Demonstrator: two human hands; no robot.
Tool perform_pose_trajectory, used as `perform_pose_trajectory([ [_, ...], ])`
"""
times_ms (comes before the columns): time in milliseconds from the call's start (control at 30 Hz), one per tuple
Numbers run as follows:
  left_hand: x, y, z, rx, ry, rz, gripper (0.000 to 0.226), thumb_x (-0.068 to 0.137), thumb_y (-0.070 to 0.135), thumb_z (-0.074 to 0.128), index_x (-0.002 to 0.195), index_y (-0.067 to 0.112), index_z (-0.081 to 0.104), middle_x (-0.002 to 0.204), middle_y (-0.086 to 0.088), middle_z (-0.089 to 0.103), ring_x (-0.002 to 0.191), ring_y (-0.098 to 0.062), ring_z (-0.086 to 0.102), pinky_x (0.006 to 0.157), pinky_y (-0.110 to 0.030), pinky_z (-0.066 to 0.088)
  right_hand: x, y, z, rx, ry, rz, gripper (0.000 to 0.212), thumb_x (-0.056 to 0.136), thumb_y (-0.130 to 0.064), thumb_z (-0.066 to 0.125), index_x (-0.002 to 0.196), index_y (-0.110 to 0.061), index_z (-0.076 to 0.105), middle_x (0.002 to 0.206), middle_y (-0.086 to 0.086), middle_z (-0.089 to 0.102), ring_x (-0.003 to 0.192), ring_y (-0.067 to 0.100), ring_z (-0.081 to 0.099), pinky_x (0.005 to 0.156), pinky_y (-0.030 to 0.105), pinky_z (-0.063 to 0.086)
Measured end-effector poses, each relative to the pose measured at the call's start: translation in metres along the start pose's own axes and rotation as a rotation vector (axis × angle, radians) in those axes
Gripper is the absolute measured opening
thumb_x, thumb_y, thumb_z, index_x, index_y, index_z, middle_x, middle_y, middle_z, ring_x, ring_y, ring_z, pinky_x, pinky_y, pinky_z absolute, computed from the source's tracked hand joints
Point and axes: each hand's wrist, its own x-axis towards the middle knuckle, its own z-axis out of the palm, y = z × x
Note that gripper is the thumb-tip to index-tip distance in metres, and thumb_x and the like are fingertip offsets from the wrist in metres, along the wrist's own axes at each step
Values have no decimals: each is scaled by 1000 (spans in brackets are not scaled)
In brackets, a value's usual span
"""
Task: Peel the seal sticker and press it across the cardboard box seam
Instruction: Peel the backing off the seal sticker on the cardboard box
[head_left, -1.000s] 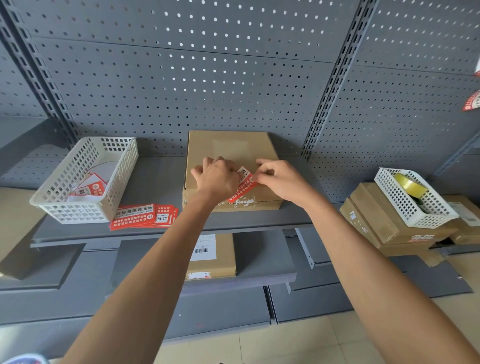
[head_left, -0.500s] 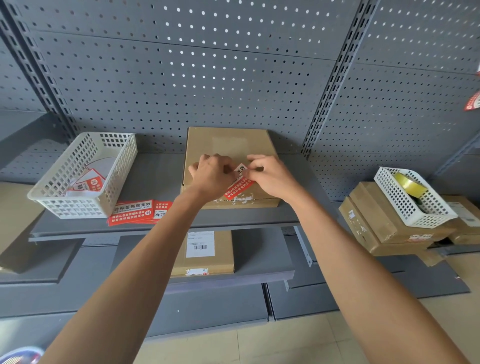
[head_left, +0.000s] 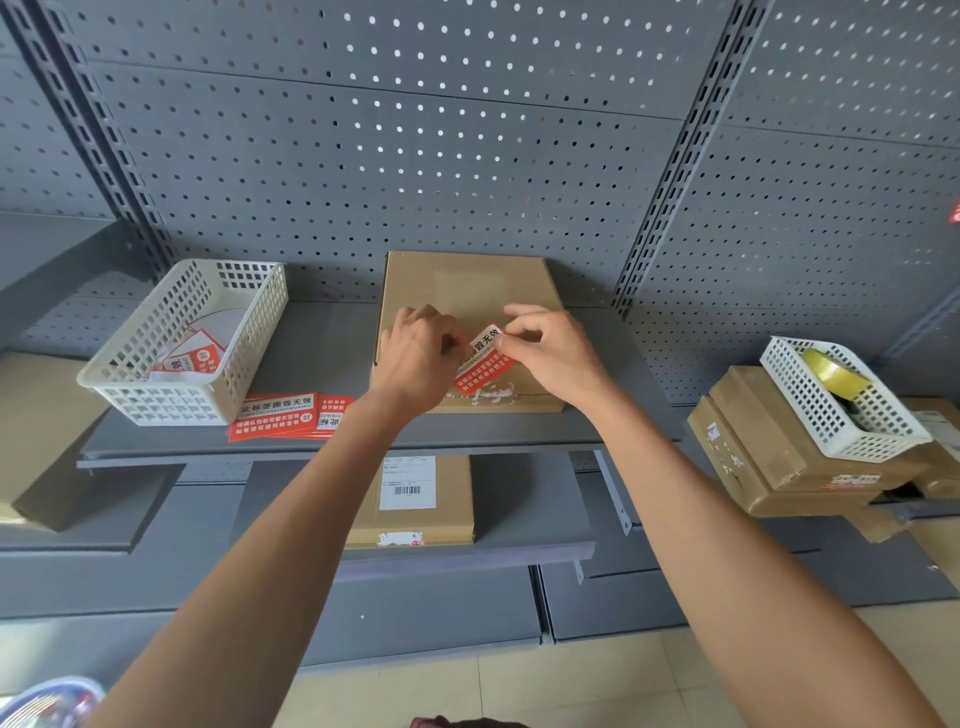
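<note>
A white basket sits on the grey shelf well to the left of the cardboard box, with red-and-white paper scraps inside it. Just in front of the basket, between it and the box, lies a small stack of spare red stickers flat on the shelf. The cardboard box lies flat at the middle of the shelf, its back edge against the pegboard wall. Over the box's front half, the left hand is pinched shut on the left end of the seal sticker, knuckles curled above the lid. The seal sticker, red with a white strip, slants across the front of the box top, its lower edge close to the front seam, where white residue shows. The right hand pinches the sticker's upper right end between thumb and forefinger. Far right of the box, a second white basket holding a yellow tape roll rests on stacked cartons.
</note>
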Motion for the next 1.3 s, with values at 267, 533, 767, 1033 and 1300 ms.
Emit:
perform_pose_trajectory([
  [267,-4,1,1,44,21,13,11,94,27,62,97,21,71,106,-2,62,102,-28,49,86,-42,42,8,2,10,-73,16,-55,25,85,-29,76,108,-21,77,143,-9,57,129,9,53,105,28,36],
  [533,-10,-7,2,17,60,106,10,93,27,64,99,20,66,98,1,63,94,-26,51,81,-45,45,8,10,16,-92,35,-136,6,88,-27,72,91,-24,77,136,-12,62,129,10,52,112,41,38],
  [767,-12,-12,4,29,81,127,10,92,25,67,97,17,69,102,-1,63,97,-25,56,83,-46,47,8,9,15,-125,43,-151,10,90,-27,71,94,-20,77,135,-11,63,130,8,51,110,35,39],
  [1033,-15,-10,8,111,82,145,9,97,27,58,97,19,62,106,1,59,100,-24,53,82,-42,42,4,11,19,-64,103,-139,14,81,-31,74,94,-29,74,135,-16,61,126,4,53,110,36,42],
  [1300,-17,-11,9,131,89,160,9,99,26,54,98,19,59,106,0,58,99,-25,52,81,-44,43,0,0,18,-170,67,-196,20,84,-27,75,104,-27,74,139,-14,58,131,5,48,111,27,36],
])
